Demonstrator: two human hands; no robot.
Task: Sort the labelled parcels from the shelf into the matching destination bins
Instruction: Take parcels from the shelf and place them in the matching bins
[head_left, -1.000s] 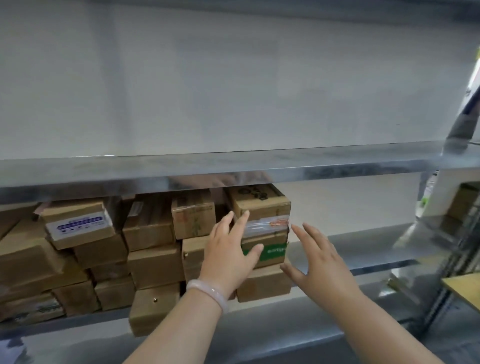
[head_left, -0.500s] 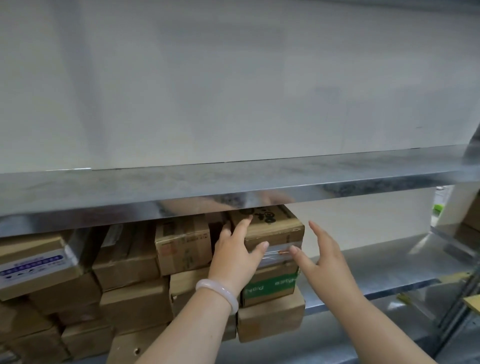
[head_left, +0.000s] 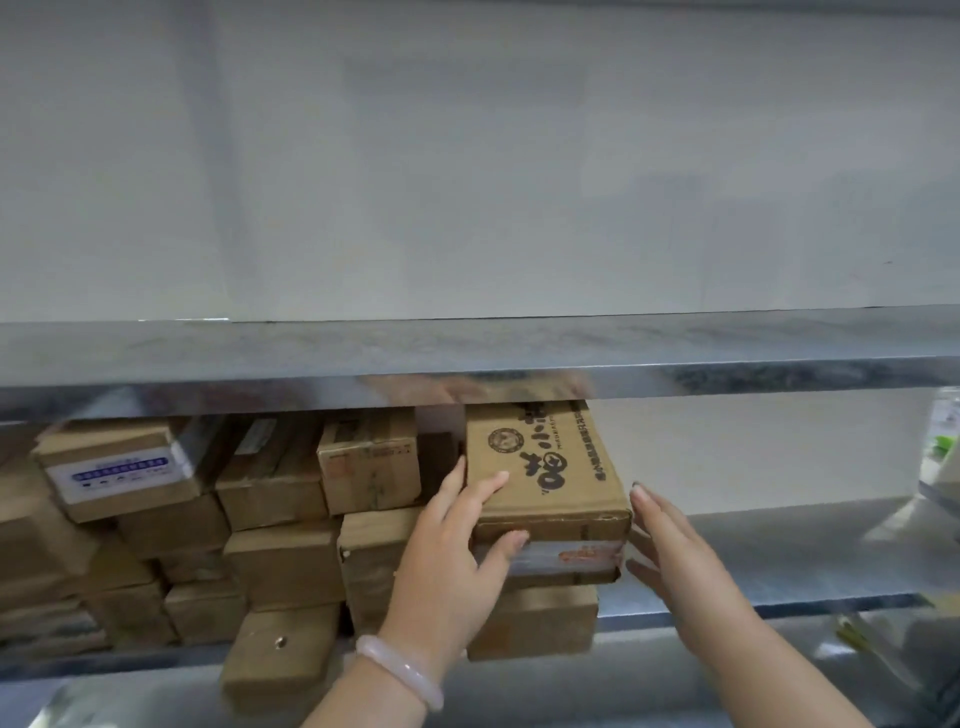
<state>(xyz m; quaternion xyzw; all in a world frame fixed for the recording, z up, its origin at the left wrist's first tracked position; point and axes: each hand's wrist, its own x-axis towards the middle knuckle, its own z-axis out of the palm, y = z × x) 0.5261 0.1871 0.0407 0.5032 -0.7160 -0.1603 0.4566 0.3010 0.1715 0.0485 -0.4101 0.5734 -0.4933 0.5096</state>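
Hands up at the shelf: left hand (head_left: 447, 577) curled round the near left corner of the brown cardboard box with black printed characters (head_left: 545, 467), thumb on its front. Right hand (head_left: 680, 566) spread, fingers straight, just beside the box's right side; contact unclear. Box atop the rightmost stack of plain brown parcels (head_left: 280, 566) on the grey metal shelf (head_left: 753, 561). Pale bangle (head_left: 400, 675) on the left wrist.
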